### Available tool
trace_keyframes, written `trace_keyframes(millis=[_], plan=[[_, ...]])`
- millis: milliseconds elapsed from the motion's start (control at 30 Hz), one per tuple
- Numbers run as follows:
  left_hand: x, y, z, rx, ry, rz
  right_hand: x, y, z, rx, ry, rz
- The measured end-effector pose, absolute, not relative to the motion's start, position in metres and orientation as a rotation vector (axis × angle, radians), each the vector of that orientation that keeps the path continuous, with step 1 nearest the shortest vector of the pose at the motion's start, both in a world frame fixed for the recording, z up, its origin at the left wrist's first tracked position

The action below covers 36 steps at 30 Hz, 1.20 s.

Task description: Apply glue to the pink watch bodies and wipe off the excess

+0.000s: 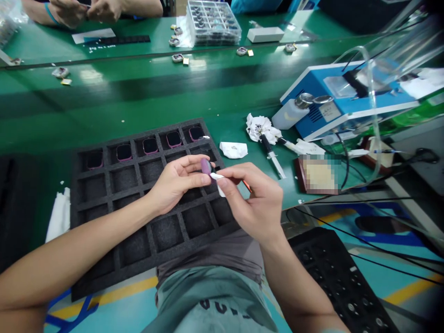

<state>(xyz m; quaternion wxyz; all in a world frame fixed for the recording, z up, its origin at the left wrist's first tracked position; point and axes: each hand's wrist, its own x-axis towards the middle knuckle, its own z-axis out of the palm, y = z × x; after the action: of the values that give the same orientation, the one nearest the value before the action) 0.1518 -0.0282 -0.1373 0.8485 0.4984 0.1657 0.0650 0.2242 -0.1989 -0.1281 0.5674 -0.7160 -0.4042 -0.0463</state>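
Note:
My left hand (175, 182) pinches a small purple watch case (206, 165) between thumb and fingers, tilted on edge above a black foam tray (166, 231). Closed on a folded white wipe (221, 188), my right hand (258, 199) presses its tip against or close to the case's edge. A bit of something orange and dark (247, 186) shows behind the right fingers; its kind is hidden. Along the tray's far row sit several purple-rimmed watch cases with dark screens, one of them a watch case (150, 146) near the middle.
Right of the tray lie a white wipe (234, 149), a black-handled tool (272, 156), crumpled tissue (260, 127), a bottle (290, 113) and a blue machine (333, 99). Cables hang at right. Across the bench are another person's hands (86, 10) and a clear compartment box (213, 23).

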Motion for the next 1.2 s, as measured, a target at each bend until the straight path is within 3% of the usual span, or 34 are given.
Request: trace_keyframes(millis=[133, 267, 667, 1200], plan=[[0.152, -0.028, -0.137, 1.033, 0.419, 0.151, 0.228, -0.199, -0.133, -1.889, -1.105, -0.242], [0.153, -0.025, -0.135, 0.986, 0.432, 0.108, 0.235, -0.212, -0.147, -2.044, -1.095, -0.166], [0.153, -0.025, -0.142, 1.087, 0.359, 0.165, 0.237, -0.218, -0.147, -1.902, -0.933, -0.133], [0.15, -0.028, -0.155, 1.535, 0.187, 0.179, 0.258, -0.195, -0.14, -1.905, -1.507, -0.357]])
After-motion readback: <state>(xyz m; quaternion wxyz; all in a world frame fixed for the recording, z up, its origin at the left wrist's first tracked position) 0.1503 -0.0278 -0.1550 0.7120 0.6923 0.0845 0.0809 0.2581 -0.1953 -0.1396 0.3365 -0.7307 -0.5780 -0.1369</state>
